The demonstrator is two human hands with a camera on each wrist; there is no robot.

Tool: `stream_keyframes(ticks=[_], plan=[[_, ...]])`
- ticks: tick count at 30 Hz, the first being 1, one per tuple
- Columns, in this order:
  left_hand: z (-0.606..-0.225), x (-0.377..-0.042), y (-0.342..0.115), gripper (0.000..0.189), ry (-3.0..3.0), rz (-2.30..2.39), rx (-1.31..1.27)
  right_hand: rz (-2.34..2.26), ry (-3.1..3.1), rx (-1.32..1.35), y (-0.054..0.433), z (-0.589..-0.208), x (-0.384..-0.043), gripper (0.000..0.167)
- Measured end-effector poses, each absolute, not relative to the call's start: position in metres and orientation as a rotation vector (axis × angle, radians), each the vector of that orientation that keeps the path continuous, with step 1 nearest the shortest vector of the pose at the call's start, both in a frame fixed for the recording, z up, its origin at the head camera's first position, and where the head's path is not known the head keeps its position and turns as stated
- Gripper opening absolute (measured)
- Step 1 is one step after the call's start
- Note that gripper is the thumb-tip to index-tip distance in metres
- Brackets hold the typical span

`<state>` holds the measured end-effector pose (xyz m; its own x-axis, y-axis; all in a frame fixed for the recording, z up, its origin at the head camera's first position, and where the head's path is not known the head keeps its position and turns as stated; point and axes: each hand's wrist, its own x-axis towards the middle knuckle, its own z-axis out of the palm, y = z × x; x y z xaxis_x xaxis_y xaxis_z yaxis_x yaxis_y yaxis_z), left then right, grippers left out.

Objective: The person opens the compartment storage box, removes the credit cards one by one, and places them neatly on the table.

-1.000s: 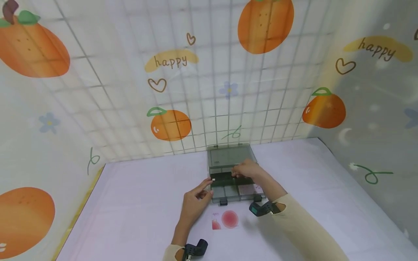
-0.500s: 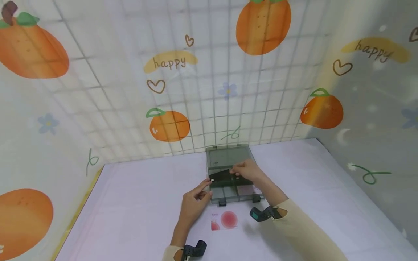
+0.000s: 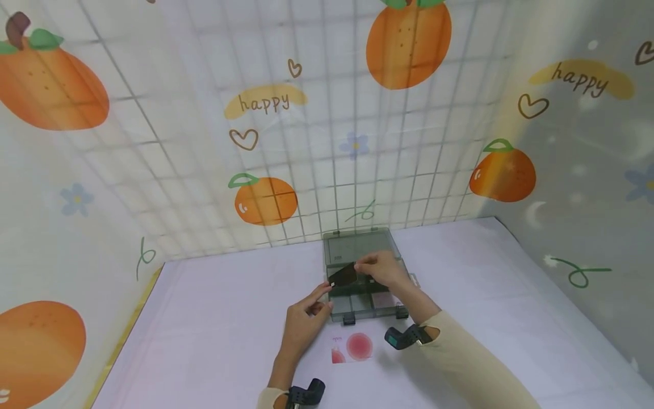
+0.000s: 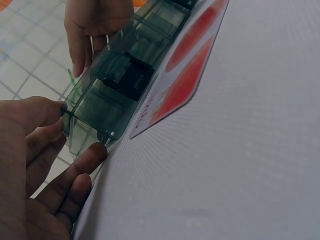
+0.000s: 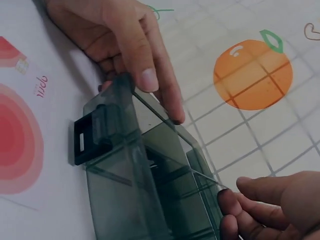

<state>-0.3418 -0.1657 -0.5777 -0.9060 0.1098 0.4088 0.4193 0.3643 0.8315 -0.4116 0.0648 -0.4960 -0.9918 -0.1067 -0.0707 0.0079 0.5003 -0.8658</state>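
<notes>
An open, see-through dark green compartment box (image 3: pixel 361 307) lies on the table, its lid (image 3: pixel 357 245) folded back toward the wall. My left hand (image 3: pixel 302 324) holds the box at its left end; in the left wrist view the thumb and fingertips sit at the corner edges. Over the middle compartments a dark flat piece (image 3: pixel 344 275) stands tilted, its right end raised. My right hand (image 3: pixel 380 268) pinches that end between thumb and fingers. What the piece is I cannot tell. In the right wrist view the right fingertips (image 5: pixel 227 200) are at the box's far edge.
A card with pink-red circles (image 3: pixel 352 347) lies flat on the white table (image 3: pixel 230 318) just before the box. Two dark latches, one a front latch (image 3: pixel 349 319), stick out from the box's near side. A fruit-printed curtain over a wire grid (image 3: pixel 317 113) stands close behind.
My right hand has moved slightly left and raised the right end of the dark piece, which lay flatter before. The left hand has stayed at the box's left end.
</notes>
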Motion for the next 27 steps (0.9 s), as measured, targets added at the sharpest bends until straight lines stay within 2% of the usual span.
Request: stream_keyframes(ticks=[13,21,27], plan=[[-0.577,-0.34,-0.161,0.038,-2.331,-1.579,-0.467,-1.52,2.659,-0.053,0.066,-0.495,-0.409,0.019],[-0.578,-0.342,-0.165,0.037,-2.324,-1.576,-0.467,-1.538,2.632,-0.049,0.084,-0.475,-0.403,0.027],[-0.575,-0.34,-0.165,0.037,-2.289,-1.612,-0.502,-1.574,2.632,-0.023,0.101,-0.465,-0.387,0.027]])
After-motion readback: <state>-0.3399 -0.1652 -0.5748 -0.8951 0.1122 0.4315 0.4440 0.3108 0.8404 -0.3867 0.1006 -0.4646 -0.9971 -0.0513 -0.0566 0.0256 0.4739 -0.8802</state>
